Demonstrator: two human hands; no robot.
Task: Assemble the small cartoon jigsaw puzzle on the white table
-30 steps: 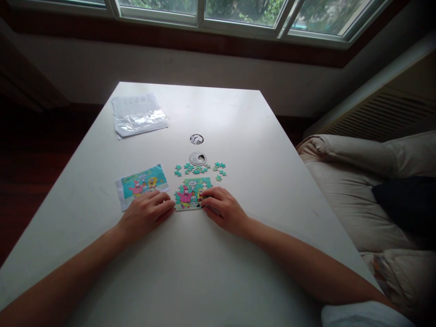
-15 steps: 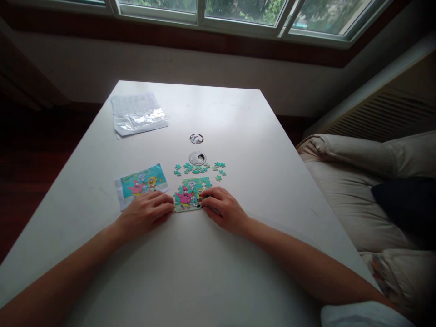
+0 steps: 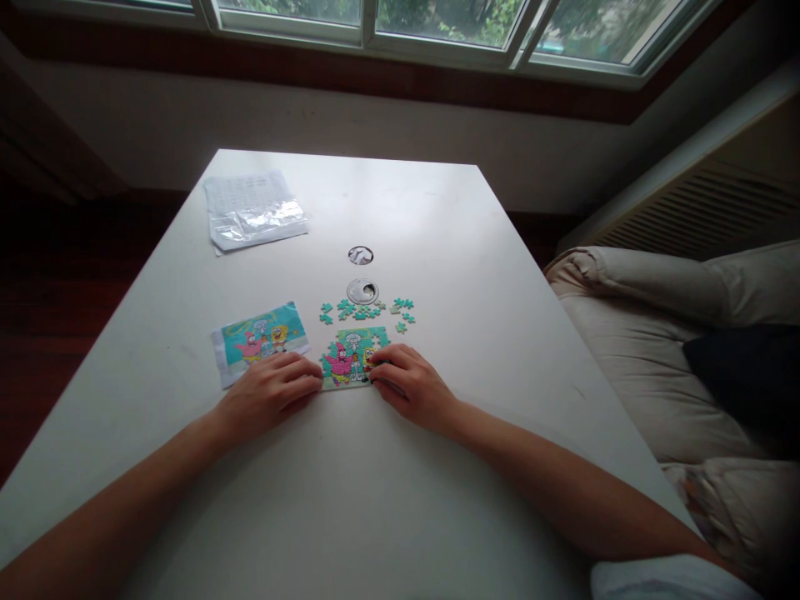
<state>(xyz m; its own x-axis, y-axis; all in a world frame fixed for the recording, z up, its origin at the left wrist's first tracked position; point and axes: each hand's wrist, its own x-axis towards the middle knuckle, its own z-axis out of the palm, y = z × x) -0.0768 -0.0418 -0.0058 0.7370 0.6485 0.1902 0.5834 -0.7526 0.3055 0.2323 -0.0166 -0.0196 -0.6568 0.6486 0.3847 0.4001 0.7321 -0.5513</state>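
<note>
A partly joined jigsaw puzzle [image 3: 342,363] with cartoon figures lies flat on the white table, with gaps near its upper right. My left hand [image 3: 273,388] has its fingers bent together against the puzzle's lower left edge. At the right side, my right hand [image 3: 412,384] grips the edge, its fingertips covering part of the yellow figure. Both thumbs are mostly hidden. Beyond the puzzle lie several loose green jigsaw pieces [image 3: 361,312]. A printed reference picture [image 3: 262,333] of the same figures rests beside my left hand, which hides its lower edge.
A clear plastic bag with papers [image 3: 256,212] lies at the table's [image 3: 425,217] far left. Mid-table are a round hole [image 3: 361,255] and a round grey cap [image 3: 362,290]. To the right stands a beige sofa [image 3: 618,367] with a dark cushion [image 3: 750,379].
The joined puzzle has shifted very slightly to the right, with both hands still at its sides. The loose pieces look unmoved.
</note>
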